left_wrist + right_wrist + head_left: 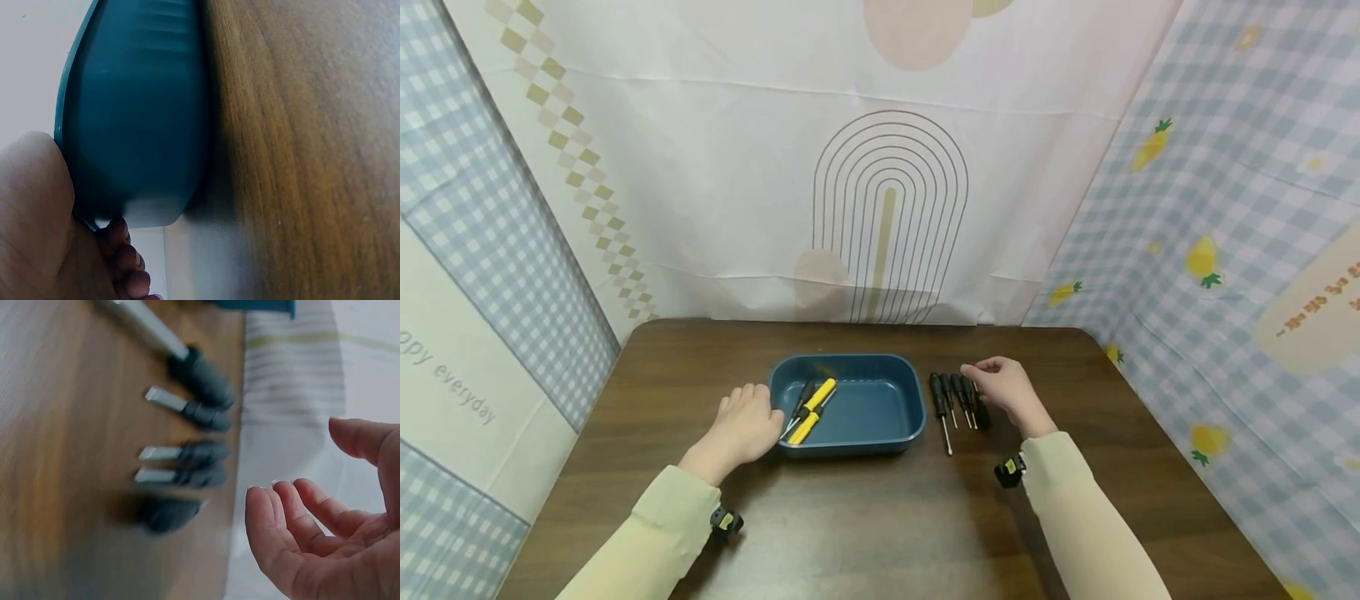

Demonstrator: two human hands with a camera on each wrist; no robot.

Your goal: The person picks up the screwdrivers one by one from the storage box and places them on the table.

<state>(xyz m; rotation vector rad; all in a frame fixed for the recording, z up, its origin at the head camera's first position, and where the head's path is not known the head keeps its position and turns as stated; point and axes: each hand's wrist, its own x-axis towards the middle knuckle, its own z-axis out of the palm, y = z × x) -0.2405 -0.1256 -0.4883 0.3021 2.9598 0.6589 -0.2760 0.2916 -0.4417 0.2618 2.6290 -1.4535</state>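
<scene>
- Resting on the brown table (865, 533), the blue tray (857, 450) is gripped at its left end by the left hand (745, 423); its rim is caught between thumb and fingers (seen most closely in the left wrist view).
- Inside the left part of the tray, 2 yellow-handled screwdrivers (806, 427) are laid at a slant, with at least 1 black-handled tool (806, 392) beside them.
- To the right of the tray, 5 dark-handled screwdrivers (939, 396) are set side by side on the table.
- In that row, the longest is placed nearest the tray; 4 tips are pointed toward the person, while the 5th tool (at the right end) is turned the opposite way.
- Above the right end of the row, the right hand (1006, 390) is held with its thumb spread from loosely bent fingers; nothing is gripped.
- On the wrists, 2 small cameras (726, 521) are worn below pale sleeves (673, 512).
- Behind the table, a white cloth (715, 192) is hung, printed with nested arches.
</scene>
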